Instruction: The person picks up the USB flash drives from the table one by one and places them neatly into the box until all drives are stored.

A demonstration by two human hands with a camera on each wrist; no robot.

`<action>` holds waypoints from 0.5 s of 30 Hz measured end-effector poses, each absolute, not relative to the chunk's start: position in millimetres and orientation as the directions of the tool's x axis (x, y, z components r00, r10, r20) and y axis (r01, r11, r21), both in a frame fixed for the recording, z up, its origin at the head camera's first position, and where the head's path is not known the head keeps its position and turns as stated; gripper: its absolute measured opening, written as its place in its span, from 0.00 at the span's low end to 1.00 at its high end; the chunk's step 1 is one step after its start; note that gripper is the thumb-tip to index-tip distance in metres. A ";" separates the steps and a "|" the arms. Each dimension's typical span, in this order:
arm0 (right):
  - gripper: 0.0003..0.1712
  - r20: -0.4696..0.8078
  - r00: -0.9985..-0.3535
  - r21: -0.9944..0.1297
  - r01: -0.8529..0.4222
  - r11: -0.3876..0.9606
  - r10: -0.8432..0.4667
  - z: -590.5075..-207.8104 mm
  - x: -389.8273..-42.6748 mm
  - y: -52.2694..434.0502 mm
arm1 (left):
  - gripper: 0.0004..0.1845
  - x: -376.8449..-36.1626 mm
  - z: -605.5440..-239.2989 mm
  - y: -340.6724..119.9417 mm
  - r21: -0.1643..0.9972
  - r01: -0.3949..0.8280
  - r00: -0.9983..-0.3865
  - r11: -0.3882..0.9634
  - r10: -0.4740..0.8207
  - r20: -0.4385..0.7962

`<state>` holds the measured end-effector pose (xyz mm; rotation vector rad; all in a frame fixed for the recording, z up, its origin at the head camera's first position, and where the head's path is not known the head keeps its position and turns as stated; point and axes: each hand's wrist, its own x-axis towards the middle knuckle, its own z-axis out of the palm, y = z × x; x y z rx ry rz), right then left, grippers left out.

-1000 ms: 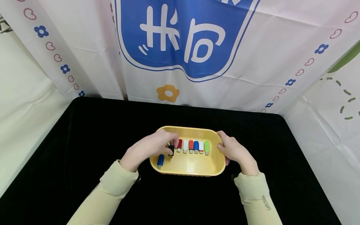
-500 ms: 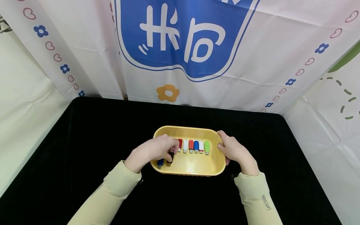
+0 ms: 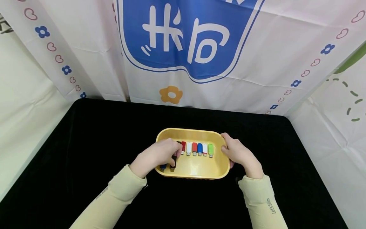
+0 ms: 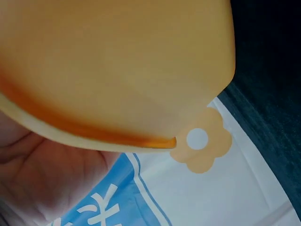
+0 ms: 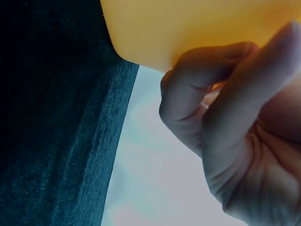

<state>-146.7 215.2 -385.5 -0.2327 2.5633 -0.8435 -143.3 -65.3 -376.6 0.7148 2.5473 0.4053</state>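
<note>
Left hand (image 3: 155, 156) at tray's 8 o'clock, fingers pinched on black USB stick (image 3: 173, 162), beside blue USB stick (image 3: 163, 166). Yellow tray (image 3: 194, 133) at table centre; row of sticks (image 3: 196, 149) toward 12 o'clock. Right hand (image 3: 238, 154) at 3 o'clock, fingers curled around tray rim.

Two arms in pale yellow sleeves reach forward; left hand (image 3: 155, 156) curled with fingertips pinching, right hand (image 3: 238, 154) curled, gripping.
</note>
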 end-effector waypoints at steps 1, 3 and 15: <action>0.26 -0.345 -0.894 -0.597 -0.026 0.801 -0.286 -385.7 -146.8 215.2 | 0.13 -142.6 -376.8 -64.6 0.378 0.419 -0.762 0.826 0.546 -0.348; 0.26 -0.344 -0.894 -0.597 -0.027 0.802 -0.287 -386.0 -146.9 215.3 | 0.14 -141.0 -377.4 -63.3 0.346 0.428 -0.768 0.835 0.538 -0.347; 0.26 -0.351 -0.892 -0.598 -0.022 0.801 -0.286 -386.1 -147.1 215.5 | 0.19 -134.4 -378.7 -58.6 0.218 0.461 -0.809 0.860 0.508 -0.296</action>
